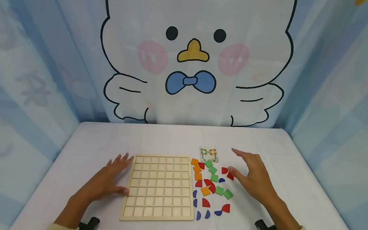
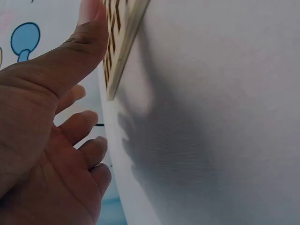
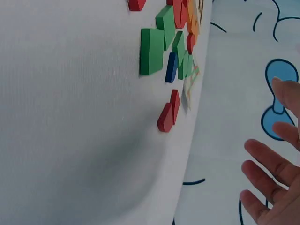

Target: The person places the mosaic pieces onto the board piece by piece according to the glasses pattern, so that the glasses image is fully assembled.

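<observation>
A wooden grid board (image 1: pixel 160 187) lies on the table, its square cells bare. My left hand (image 1: pixel 105 182) is at its left edge, thumb at the rim and fingers spread; in the left wrist view the thumb of the hand (image 2: pixel 51 112) overlaps the board's corner (image 2: pixel 123 56). My right hand (image 1: pixel 257 177) hovers with fingers apart, to the right of the loose pieces, holding nothing. Nearest it are red pieces (image 1: pixel 230 176), which also show in the right wrist view as red pieces (image 3: pixel 165 118) away from the right hand (image 3: pixel 276 173).
Orange squares (image 1: pixel 198 176), green squares (image 1: pixel 228 194), red quarter-rounds (image 1: pixel 206 203) and blue half-rounds (image 1: pixel 198 215) lie scattered right of the board. A small patterned card (image 1: pixel 209 154) lies behind them. A printed curtain (image 1: pixel 191 105) hangs beyond the white table (image 1: pixel 247 217).
</observation>
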The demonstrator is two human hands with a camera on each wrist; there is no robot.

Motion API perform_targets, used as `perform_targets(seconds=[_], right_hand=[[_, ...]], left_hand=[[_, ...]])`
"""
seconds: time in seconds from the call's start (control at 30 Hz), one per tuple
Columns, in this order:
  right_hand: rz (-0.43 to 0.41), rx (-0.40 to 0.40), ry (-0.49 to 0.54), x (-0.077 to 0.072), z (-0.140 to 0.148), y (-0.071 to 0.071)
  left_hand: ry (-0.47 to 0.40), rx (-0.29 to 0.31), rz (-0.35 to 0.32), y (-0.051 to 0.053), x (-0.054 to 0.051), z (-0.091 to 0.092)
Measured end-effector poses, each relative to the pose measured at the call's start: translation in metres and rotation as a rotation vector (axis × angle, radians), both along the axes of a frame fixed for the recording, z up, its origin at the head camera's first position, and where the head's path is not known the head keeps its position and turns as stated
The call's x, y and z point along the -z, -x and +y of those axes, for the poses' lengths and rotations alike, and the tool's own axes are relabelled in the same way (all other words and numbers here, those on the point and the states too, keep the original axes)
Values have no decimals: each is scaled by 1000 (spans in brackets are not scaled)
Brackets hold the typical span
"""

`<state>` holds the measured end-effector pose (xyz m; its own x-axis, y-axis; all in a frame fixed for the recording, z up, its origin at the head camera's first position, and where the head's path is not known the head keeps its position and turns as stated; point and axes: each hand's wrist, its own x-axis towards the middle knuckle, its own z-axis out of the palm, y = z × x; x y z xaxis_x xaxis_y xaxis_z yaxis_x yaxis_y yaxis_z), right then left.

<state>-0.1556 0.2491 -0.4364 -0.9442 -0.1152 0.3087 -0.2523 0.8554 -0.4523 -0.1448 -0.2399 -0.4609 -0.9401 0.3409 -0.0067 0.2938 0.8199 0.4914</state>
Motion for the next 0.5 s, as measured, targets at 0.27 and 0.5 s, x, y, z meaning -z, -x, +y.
perform_targets(seconds=[0.27,0.5], right_hand=[[-118,-45,55,7,-27,1],[-180,-76,57,14,-48,3]], left_hand=[[-62,28,-84,-7,8,-1],[-44,26,-108,-10,9,0]])
